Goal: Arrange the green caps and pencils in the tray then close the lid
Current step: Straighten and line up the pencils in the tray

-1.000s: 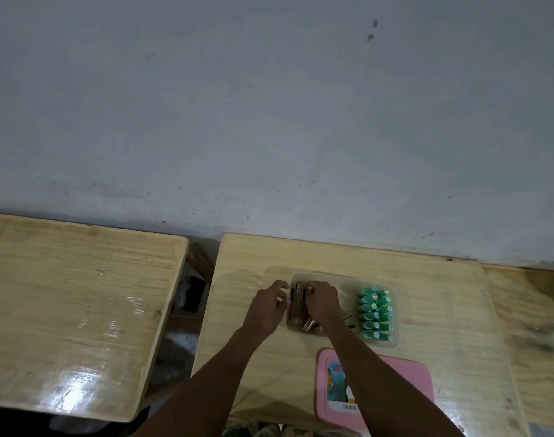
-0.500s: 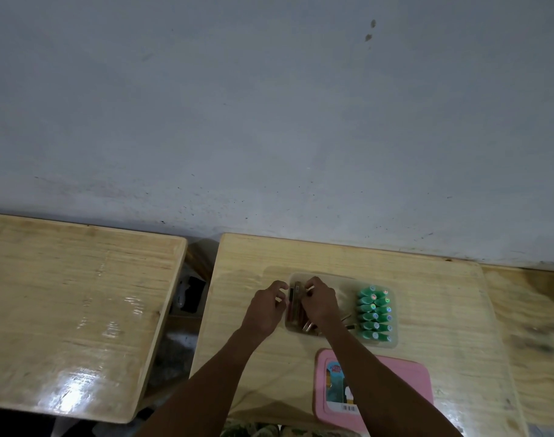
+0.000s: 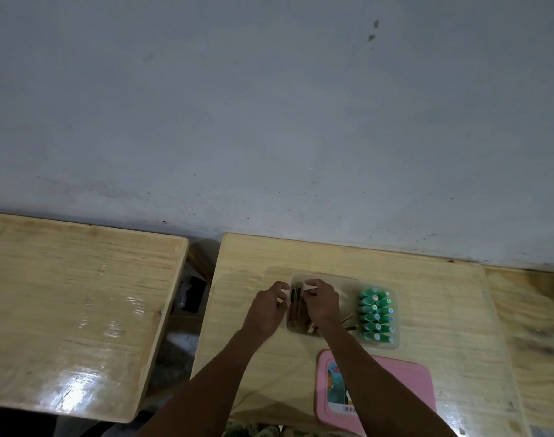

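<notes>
A grey wall (image 3: 269, 121) backs a glossy wooden side table (image 3: 64, 310) and, right of it, the pale wooden table (image 3: 442, 294) carrying the work. The left hand (image 3: 266, 310) curls its fingers at the left rim of the clear plastic tray (image 3: 395, 346); I cannot tell whether it grips. Inside lie brown wooden pencils (image 3: 296, 302), with the right hand (image 3: 321, 305) bent round the bundle. The green plastic caps (image 3: 376, 315) already sit in rows. Left to do, I judge: settling the pencils, then fitting the pink rectangular lid (image 3: 395, 383).
</notes>
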